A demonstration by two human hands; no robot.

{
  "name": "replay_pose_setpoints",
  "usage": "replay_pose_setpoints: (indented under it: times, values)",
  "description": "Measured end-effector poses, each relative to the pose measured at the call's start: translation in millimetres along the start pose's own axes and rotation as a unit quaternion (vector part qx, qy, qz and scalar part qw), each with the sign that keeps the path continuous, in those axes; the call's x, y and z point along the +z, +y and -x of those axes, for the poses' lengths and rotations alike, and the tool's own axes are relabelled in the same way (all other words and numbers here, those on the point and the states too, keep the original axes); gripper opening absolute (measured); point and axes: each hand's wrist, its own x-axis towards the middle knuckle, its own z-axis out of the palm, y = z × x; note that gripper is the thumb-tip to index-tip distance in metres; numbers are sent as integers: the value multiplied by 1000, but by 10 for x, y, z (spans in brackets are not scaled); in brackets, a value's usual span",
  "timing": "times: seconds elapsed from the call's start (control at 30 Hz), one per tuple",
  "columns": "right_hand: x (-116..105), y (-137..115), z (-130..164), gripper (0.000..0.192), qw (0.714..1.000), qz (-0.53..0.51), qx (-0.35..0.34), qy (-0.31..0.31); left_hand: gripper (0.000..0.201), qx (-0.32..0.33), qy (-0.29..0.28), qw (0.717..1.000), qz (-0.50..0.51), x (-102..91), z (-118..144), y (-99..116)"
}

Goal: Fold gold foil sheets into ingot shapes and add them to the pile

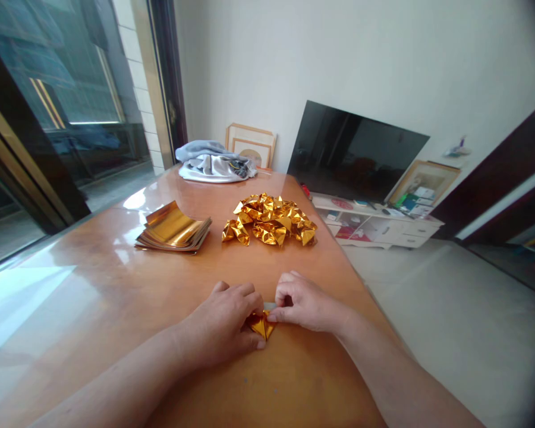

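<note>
**Hands mid-fold, a heap done and a stack waiting**

Both hands are down on the table [116, 285] near its near edge, working one small gold foil piece [261, 325] between them. Her or his left hand [223, 324] lies curled over the piece's left side, thumb and fingers pressing it flat; the right hand [301, 303] is closed to a pinch on its upper right corner. What shows of the piece is already creased into a pointed shape, so I'd judge this fold partway through.

Further up the table, towards the far right edge, sits a heap of folded gold pieces [270, 220], a fair number finished. Just left of it, apart, a stack of flat gold sheets [173, 232] remains unfolded, its top sheet curling up. By the look of that stack, plenty is left.

At the far end lies a bundle of grey cloth [214, 160].
</note>
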Motion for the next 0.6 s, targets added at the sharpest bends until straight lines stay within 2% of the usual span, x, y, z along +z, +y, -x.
replay_pose_setpoints:
  times: [0.13, 0.6]
  values:
    - [1, 5, 8, 35, 1000, -4, -1, 2, 10, 10, 11, 1000, 16, 6, 16, -10]
    - [27, -36, 49, 33, 1000, 8, 6, 24, 13, -15, 20, 1000, -16, 35, -20, 38]
